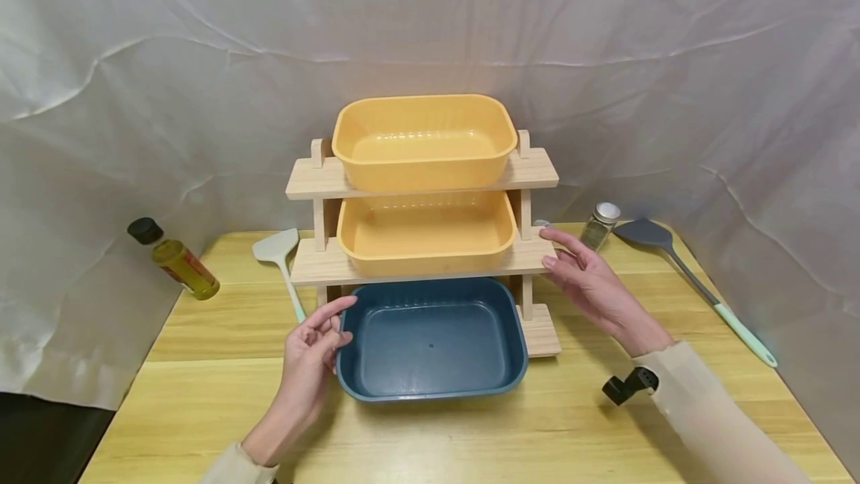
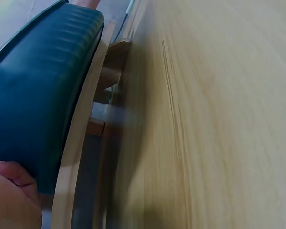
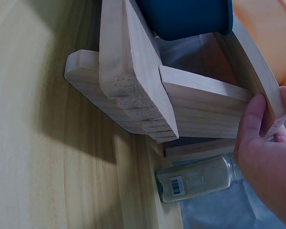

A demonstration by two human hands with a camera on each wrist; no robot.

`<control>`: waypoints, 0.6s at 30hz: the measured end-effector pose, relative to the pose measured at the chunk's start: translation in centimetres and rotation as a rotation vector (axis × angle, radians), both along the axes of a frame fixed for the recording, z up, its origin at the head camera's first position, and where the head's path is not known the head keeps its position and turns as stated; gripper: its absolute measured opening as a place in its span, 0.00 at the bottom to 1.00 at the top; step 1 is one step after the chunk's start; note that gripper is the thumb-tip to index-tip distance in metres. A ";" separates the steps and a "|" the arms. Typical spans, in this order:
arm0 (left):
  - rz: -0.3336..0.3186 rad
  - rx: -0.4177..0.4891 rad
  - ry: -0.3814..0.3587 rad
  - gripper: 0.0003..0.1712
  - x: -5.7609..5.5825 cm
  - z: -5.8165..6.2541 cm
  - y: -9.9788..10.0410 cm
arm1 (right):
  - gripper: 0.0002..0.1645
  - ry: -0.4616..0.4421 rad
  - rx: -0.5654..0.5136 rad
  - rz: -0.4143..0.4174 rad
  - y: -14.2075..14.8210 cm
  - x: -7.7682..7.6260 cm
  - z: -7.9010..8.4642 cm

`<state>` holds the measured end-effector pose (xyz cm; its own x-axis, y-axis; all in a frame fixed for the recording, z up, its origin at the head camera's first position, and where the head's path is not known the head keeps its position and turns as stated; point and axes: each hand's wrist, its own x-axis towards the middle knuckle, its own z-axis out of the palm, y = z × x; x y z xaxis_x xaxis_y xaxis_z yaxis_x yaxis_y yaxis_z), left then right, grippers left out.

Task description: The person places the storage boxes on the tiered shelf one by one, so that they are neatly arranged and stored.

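Observation:
A three-tier wooden rack (image 1: 537, 331) carries a yellow bin (image 1: 423, 172) on its top board and another yellow bin (image 1: 430, 264) on the middle one. On the lowest board sits a dark blue bin (image 1: 433, 353), its front reaching past the board's edge. My left hand (image 1: 309, 357) grips the blue bin's left rim; the left wrist view shows a digit against the blue bin's side (image 2: 38, 90). With the thumb and fingers of my right hand (image 1: 594, 286), I pinch the right end of the middle board (image 3: 264, 71).
An oil bottle (image 1: 184, 267) with a black cap and a pale spatula (image 1: 277, 249) are left of the rack. To its right are a glass shaker jar (image 1: 596, 228) and a grey turner (image 1: 692, 271) with a mint handle. Grey cloth (image 1: 430, 13) encloses the wooden table (image 1: 222, 394).

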<state>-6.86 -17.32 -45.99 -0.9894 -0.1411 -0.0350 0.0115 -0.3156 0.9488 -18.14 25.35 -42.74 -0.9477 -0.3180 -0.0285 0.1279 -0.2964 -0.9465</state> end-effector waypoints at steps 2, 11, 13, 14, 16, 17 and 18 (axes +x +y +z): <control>-0.001 0.004 0.004 0.27 -0.1 0.0 0.0 | 0.27 -0.003 0.001 0.000 0.0 0.0 0.0; -0.022 -0.019 0.003 0.26 -0.3 0.0 -0.2 | 0.27 0.002 0.004 -0.002 0.0 0.0 0.0; -0.030 -0.044 0.007 0.25 -0.3 0.0 -0.2 | 0.26 0.014 0.026 -0.008 0.0 0.0 0.0; -0.034 -0.063 0.011 0.24 -0.2 0.0 -0.2 | 0.26 0.024 0.043 -0.013 0.0 0.1 0.0; -0.036 -0.109 0.023 0.24 -0.1 0.0 -0.3 | 0.25 0.052 0.088 -0.030 0.2 0.3 -0.1; -0.037 -0.138 0.031 0.25 0.0 0.0 -0.3 | 0.25 0.074 0.120 -0.043 0.3 0.5 -0.2; -0.038 -0.169 0.040 0.26 0.1 0.0 -0.5 | 0.25 0.099 0.154 -0.057 0.4 0.6 -0.2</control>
